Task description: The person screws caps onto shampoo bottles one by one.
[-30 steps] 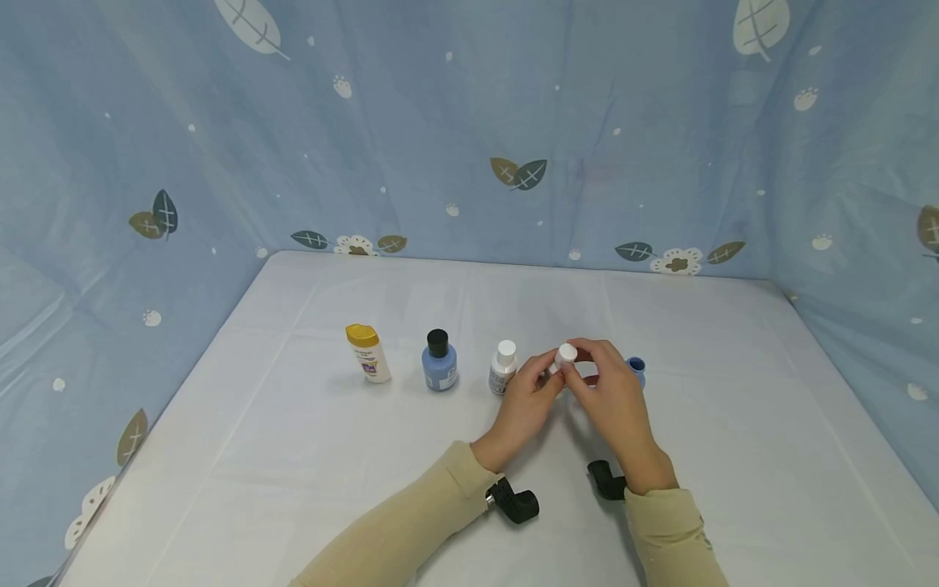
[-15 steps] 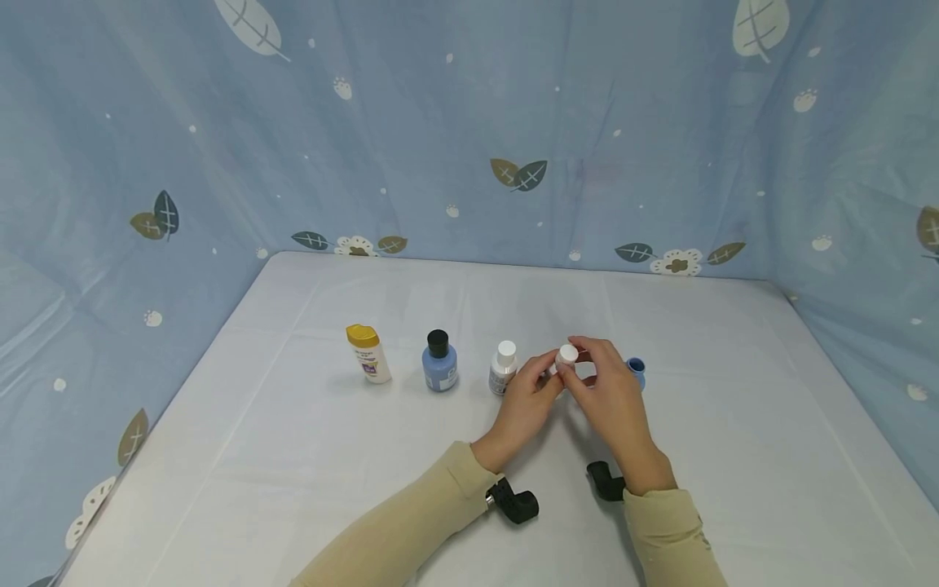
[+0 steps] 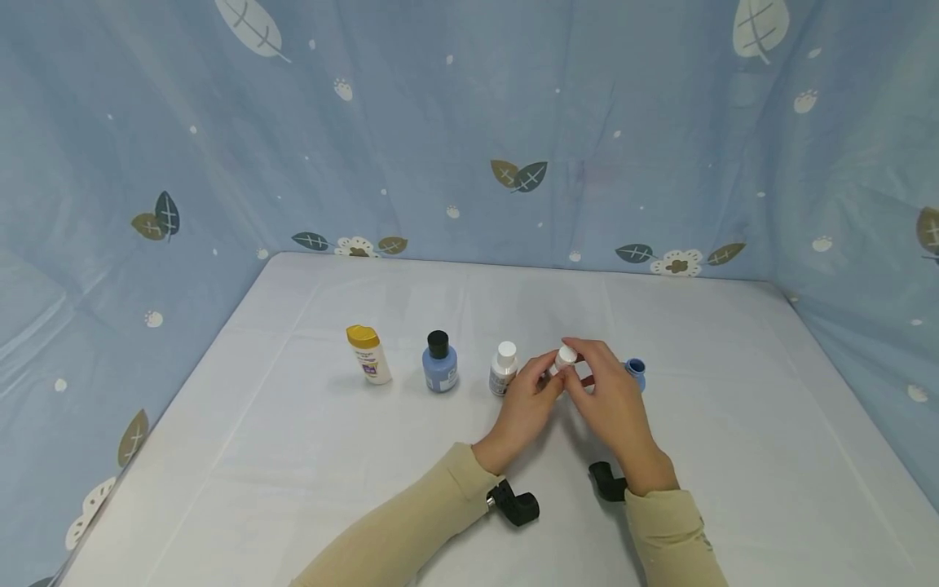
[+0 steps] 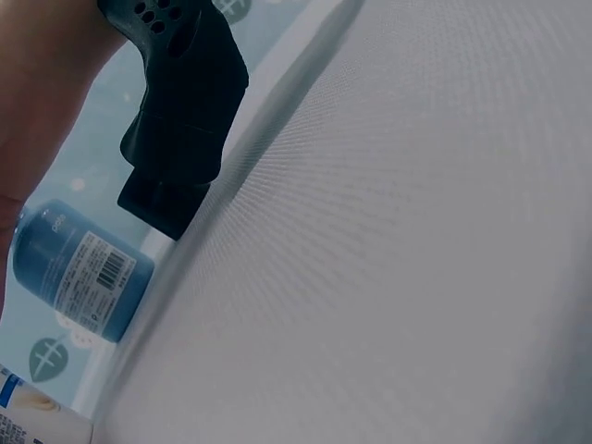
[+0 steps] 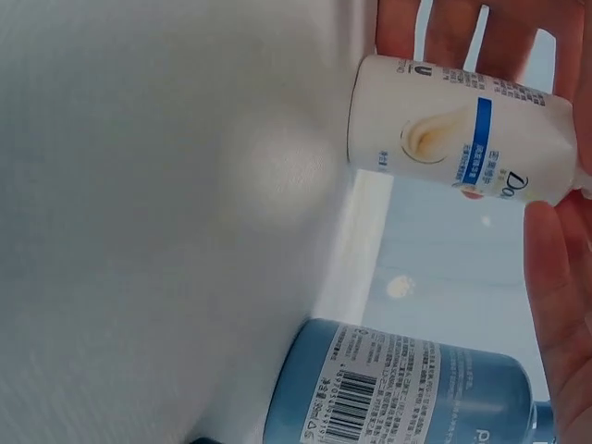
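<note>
A small white lotion bottle (image 5: pixel 407 106) with a blue stripe and a cream swirl on its label stands between both hands. My left hand (image 3: pixel 524 408) grips its body; several of its fingers (image 5: pixel 450 42) show along the bottle's side in the right wrist view. At the top, my right hand (image 3: pixel 609 403) pinches the white cap (image 3: pixel 566 355) between thumb and index finger. Only the bottle's lower part (image 4: pixel 37 416) enters the left wrist view, at the bottom-left corner. From the head, the hands hide most of the bottle.
An uncapped blue bottle (image 3: pixel 636 372) stands just right of my right hand. To the left stand another white bottle (image 3: pixel 503 371), a blue bottle with a black cap (image 3: pixel 440 367) and a white bottle with a yellow cap (image 3: pixel 369 355). Black camera mounts (image 3: pixel 516 503) hang under the wrists.
My right index finger has shifted slightly left around the cap, and the cap has moved a little. Left hand and standing bottles look unchanged.
</note>
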A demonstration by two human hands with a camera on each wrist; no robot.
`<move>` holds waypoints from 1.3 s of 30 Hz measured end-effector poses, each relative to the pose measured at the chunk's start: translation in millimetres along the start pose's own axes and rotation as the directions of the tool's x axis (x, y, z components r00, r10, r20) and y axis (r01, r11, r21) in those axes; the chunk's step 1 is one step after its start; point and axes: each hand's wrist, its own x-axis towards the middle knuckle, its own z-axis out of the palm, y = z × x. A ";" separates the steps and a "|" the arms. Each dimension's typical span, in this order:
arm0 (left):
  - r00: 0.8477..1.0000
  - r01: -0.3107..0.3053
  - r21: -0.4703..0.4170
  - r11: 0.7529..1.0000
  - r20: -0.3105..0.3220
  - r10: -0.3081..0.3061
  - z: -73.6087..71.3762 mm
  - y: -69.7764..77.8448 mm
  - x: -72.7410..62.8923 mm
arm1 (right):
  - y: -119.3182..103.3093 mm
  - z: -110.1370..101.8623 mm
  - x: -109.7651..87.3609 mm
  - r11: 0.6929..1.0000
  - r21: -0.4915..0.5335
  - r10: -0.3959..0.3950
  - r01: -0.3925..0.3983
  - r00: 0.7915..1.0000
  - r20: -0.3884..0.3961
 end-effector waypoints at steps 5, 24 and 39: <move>1.000 0.002 -0.040 0.999 0.004 -0.002 -1.1 4.1 -1.2 | 0.8 -1.1 -0.7 1.000 0.008 0.006 -0.006 1.000 0.002; 1.000 0.008 -0.020 1.000 0.004 -0.008 -1.6 2.9 0.2 | 8.9 4.2 0.1 0.996 -0.003 -0.092 0.092 0.990 -0.107; 1.000 0.011 -0.017 1.000 0.002 -0.011 -1.7 2.2 1.5 | 5.6 5.0 -0.5 0.999 -0.013 -0.052 0.051 0.992 -0.118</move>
